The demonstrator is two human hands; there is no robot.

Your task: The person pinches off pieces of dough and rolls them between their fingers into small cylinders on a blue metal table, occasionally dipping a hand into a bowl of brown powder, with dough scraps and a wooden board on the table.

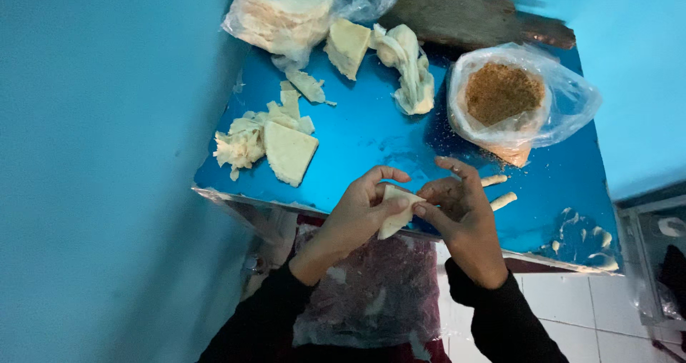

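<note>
Head view showed us our two hands meeting over the near edge of a shiny blue counter (pixel 371 138). Our left hand (pixel 357 213) held a pale wedge of thin dough (pixel 395 216), its fingers (pixel 389 175) curled over the top edge and the thumb pressed against the front, so the hand was closed on the piece. Our right hand (pixel 461 216) touched the same wedge at its right corner, thumb and forefinger pinched on it while the other fingers stood spread and lifted. The wedge hung just past the counter's edge, above a clear plastic sheet (pixel 371 291) lying across our lap.

Just beyond our right hand lay two small rolled sticks (pixel 500 191) of dough on the counter. Farther back on the right stood an open plastic bag of brown crumbs (pixel 504 95), with loose crumbs scattered about it. On the left of the counter lay a quarter-round dough sheet (pixel 289 152) beside a heap of torn dough scraps (pixel 243 141). At the far edge we saw a bagged stack of round sheets (pixel 282 9), another cut wedge (pixel 348 45) next to it, and a crumpled strip of dough (pixel 407 66). A worn wooden board (pixel 464 9) lay behind these. Blue walls closed in on both sides, and white floor tiles (pixel 572 306) showed at the lower right.
</note>
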